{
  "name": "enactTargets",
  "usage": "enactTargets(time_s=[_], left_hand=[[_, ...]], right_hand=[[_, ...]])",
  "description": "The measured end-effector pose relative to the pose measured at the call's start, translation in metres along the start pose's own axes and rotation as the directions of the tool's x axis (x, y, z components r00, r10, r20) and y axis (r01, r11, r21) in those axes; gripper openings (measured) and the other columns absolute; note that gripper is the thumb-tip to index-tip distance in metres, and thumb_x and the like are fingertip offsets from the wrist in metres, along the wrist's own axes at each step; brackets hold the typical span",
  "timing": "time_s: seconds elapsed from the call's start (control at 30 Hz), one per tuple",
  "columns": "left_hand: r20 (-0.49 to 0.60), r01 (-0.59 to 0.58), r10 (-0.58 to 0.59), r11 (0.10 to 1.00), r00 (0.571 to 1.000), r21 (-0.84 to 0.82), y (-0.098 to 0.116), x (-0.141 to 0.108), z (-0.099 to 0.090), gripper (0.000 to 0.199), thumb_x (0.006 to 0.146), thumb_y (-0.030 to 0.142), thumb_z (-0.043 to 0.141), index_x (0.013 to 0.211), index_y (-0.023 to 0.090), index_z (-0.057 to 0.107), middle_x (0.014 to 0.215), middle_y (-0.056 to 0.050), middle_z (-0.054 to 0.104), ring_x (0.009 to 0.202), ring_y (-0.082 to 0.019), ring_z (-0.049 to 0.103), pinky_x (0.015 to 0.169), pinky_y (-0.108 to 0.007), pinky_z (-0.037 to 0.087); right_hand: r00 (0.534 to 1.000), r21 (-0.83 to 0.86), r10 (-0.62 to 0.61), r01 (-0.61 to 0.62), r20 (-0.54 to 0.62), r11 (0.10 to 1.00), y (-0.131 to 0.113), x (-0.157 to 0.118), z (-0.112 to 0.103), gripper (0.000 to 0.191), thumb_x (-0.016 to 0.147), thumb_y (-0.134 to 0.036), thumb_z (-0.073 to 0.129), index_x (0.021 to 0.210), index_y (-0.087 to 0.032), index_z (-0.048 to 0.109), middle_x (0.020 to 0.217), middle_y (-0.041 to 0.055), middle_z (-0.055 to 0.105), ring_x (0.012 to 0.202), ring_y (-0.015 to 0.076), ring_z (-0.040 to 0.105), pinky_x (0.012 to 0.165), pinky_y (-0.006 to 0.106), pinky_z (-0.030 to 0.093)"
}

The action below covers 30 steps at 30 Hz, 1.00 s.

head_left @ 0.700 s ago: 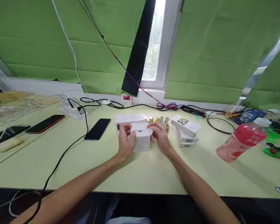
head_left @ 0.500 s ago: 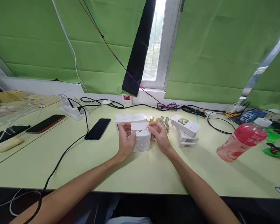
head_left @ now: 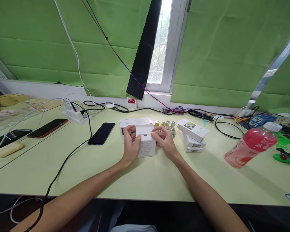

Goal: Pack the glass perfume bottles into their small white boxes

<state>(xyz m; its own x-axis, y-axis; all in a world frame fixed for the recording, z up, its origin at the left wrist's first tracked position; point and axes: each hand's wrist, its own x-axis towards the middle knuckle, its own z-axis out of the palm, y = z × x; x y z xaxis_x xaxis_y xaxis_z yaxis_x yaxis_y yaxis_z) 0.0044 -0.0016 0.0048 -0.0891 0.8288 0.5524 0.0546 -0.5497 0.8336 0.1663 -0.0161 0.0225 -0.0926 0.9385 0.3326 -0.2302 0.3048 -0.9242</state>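
A small white printed box (head_left: 147,147) stands on the table before me, its top flap (head_left: 144,129) raised. My left hand (head_left: 131,143) grips the box's left side, thumb at the top front edge. On the other side my right hand (head_left: 164,141) is closed at the top right corner, thumb and index finger pinching near the flap. Behind the hands are several small glass bottles (head_left: 172,129) with gold and silver caps. Another white box (head_left: 127,122) stands behind my left hand, partly hidden by it. To the right, white boxes (head_left: 192,130) are piled up, the top one lying askew.
A dark phone (head_left: 101,133) lies left of the hands, with a black cable (head_left: 62,164) running past it. At the right a pink drink bottle (head_left: 252,145) leans in view. A power strip (head_left: 77,115) and cables (head_left: 200,114) line the wall side.
Almost nothing differs. The hands stay on the white box, and the right fingertips have shifted slightly at its top right corner.
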Motion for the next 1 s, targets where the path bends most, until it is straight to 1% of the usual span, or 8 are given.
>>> enactTargets(time_s=[0.13,0.27,0.43,0.67,0.8,1.0], left_hand=[[0.015,0.018,-0.018,1.000,1.000,-0.002,-0.0003,0.0002,-0.0002,0.034,0.086,0.029,0.056,0.117,0.025,0.043,0.111,-0.005,0.058,0.091,-0.018,0.065,0.074,-0.030,0.050],[0.044,0.016,-0.015,1.000,0.999,-0.008,0.0031,0.0003,0.0004,0.026,0.087,0.029,0.054,0.112,0.023,0.047,0.111,-0.006,0.062,0.100,-0.021,0.064,0.082,-0.034,0.051],[0.084,0.004,-0.005,1.000,0.996,0.013,0.0074,-0.0017,-0.0002,0.019,0.088,0.027,0.049,0.107,0.022,0.049,0.107,-0.005,0.064,0.099,-0.022,0.062,0.083,-0.035,0.048],[0.092,-0.011,0.010,1.000,0.996,0.004,0.0047,-0.0039,-0.0026,0.017,0.088,0.026,0.048,0.104,0.023,0.051,0.104,-0.004,0.063,0.095,-0.022,0.058,0.081,-0.034,0.043],[0.097,-0.032,0.033,0.999,0.995,-0.016,0.0041,-0.0042,-0.0028,0.018,0.087,0.025,0.048,0.105,0.022,0.051,0.105,-0.005,0.063,0.094,-0.022,0.058,0.081,-0.034,0.043],[0.098,-0.068,0.070,0.997,0.993,-0.022,0.0066,-0.0050,-0.0028,0.019,0.084,0.023,0.049,0.102,0.023,0.052,0.100,-0.005,0.063,0.091,-0.022,0.059,0.078,-0.034,0.045]], right_hand=[[1.000,0.001,-0.007,0.007,-0.016,1.000,-0.0009,-0.0003,0.0012,0.028,0.081,-0.037,0.074,0.096,-0.023,0.056,0.052,-0.0125,0.037,0.043,0.0071,0.036,0.042,0.021,0.030],[0.999,0.019,-0.011,0.012,-0.048,1.000,-0.0016,-0.0007,0.0025,0.037,0.080,-0.033,0.074,0.105,-0.025,0.048,0.052,-0.0142,0.041,0.043,0.0075,0.037,0.043,0.020,0.030],[0.999,0.001,-0.011,0.011,-0.046,1.000,-0.0015,-0.0007,0.0028,0.042,0.080,-0.030,0.072,0.111,-0.025,0.045,0.051,-0.0149,0.041,0.042,0.0081,0.037,0.043,0.020,0.029],[1.000,-0.029,0.002,-0.003,-0.028,1.000,-0.0022,-0.0007,0.0027,0.034,0.080,-0.031,0.070,0.107,-0.024,0.051,0.051,-0.0138,0.038,0.043,0.0080,0.036,0.044,0.021,0.029],[0.999,-0.045,0.007,-0.008,-0.034,0.999,-0.0021,-0.0004,0.0026,0.031,0.078,-0.032,0.070,0.103,-0.024,0.052,0.051,-0.0133,0.036,0.044,0.0081,0.035,0.044,0.021,0.029],[0.999,-0.033,-0.006,0.004,-0.038,0.999,-0.0031,-0.0007,0.0028,0.026,0.078,-0.031,0.068,0.098,-0.024,0.054,0.051,-0.0126,0.036,0.042,0.0074,0.033,0.043,0.022,0.028]])
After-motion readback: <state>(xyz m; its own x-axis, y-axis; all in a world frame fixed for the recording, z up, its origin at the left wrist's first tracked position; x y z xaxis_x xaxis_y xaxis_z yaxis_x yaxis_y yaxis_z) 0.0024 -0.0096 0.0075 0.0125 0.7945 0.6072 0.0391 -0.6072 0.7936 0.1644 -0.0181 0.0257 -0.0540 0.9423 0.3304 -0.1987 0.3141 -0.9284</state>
